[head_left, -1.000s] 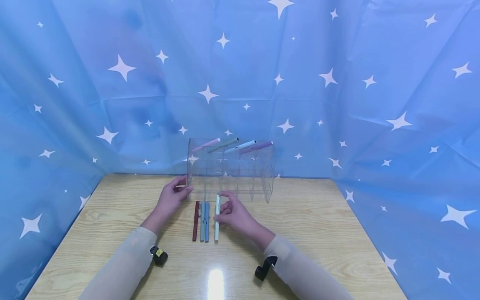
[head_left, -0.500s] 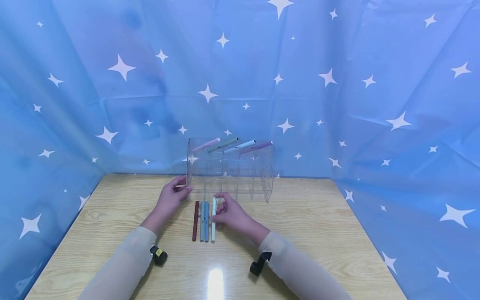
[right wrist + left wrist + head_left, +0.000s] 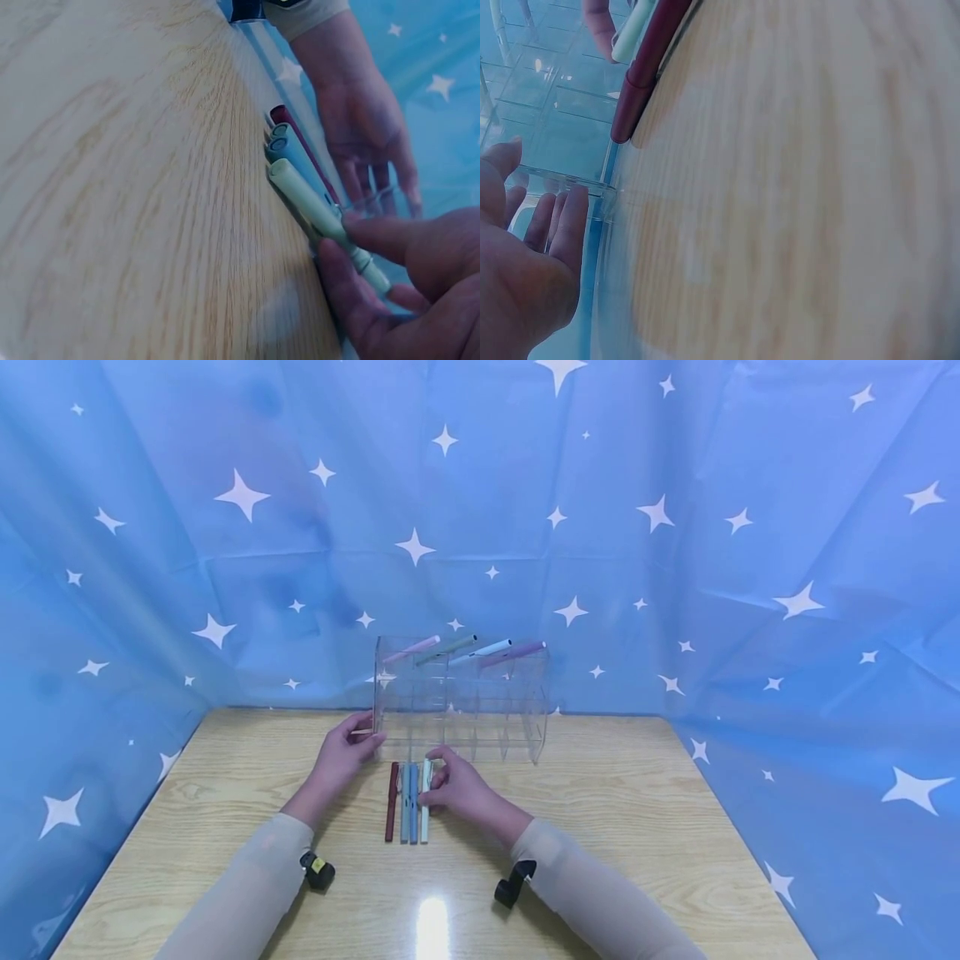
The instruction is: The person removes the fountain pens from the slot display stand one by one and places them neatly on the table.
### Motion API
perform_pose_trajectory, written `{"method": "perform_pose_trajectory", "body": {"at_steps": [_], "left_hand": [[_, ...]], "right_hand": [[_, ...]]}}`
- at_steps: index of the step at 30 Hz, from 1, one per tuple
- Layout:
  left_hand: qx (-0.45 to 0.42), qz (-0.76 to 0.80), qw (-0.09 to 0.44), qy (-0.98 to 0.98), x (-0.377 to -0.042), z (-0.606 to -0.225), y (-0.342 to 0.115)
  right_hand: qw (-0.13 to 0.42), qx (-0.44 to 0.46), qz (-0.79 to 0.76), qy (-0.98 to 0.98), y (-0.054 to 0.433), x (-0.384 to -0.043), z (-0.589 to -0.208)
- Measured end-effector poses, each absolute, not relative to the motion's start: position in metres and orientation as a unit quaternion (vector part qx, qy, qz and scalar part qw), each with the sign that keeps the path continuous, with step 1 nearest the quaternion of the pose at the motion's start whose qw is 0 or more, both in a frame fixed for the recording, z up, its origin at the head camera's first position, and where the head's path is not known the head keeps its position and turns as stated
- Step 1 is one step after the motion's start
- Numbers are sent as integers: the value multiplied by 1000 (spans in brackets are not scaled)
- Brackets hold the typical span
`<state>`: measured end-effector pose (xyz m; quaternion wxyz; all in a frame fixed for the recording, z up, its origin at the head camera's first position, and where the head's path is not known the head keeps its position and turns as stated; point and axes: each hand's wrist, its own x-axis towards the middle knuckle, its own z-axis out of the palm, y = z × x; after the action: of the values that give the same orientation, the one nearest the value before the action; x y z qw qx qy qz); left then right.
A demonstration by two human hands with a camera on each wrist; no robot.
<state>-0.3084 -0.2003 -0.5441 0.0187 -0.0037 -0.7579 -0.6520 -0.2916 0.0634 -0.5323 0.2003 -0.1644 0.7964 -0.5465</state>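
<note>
My right hand (image 3: 461,789) holds a mint-green pen (image 3: 425,827) between thumb and fingers, close over the wooden table. In the right wrist view the thumb and a finger sit along the pen's sides. Just left of it lie two blue pens (image 3: 409,822) side by side, then a dark red pen (image 3: 391,814), all roughly parallel. My left hand (image 3: 347,752) grips the left side of a clear acrylic pen rack (image 3: 480,742), thumb at its front edge and the other fingers along its side panel in the left wrist view.
Across the rack's top slots lie a pink pen (image 3: 412,648), a green pen (image 3: 447,650), a light blue pen (image 3: 483,652) and a purple pen (image 3: 515,654). A blue star-patterned curtain (image 3: 480,510) hangs behind and beside the wooden table (image 3: 615,810).
My right hand has slid the mint-green pen leftward, closer to the blue pens. My left hand stays at the rack's side.
</note>
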Motion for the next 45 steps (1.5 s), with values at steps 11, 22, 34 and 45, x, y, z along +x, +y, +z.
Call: {"method": "perform_pose_trajectory", "body": {"at_steps": [11,22,34,45], "left_hand": [[-9,-646,24,-763,-306,-542,-200],[-8,-656,25,-754,-307,-546,-199],[-6,-650,24,-760,-310,-548,-201],[-12,-652,26,-757,-309,-547,-200]], "right_hand": [[194,-155,-531,810,62,-291,-535],[198,-159,-523,814,65,-288,-534],[209,-143,-553,794,69,-288,-535],[212,-137,-575,778,68,-286,-535]]}}
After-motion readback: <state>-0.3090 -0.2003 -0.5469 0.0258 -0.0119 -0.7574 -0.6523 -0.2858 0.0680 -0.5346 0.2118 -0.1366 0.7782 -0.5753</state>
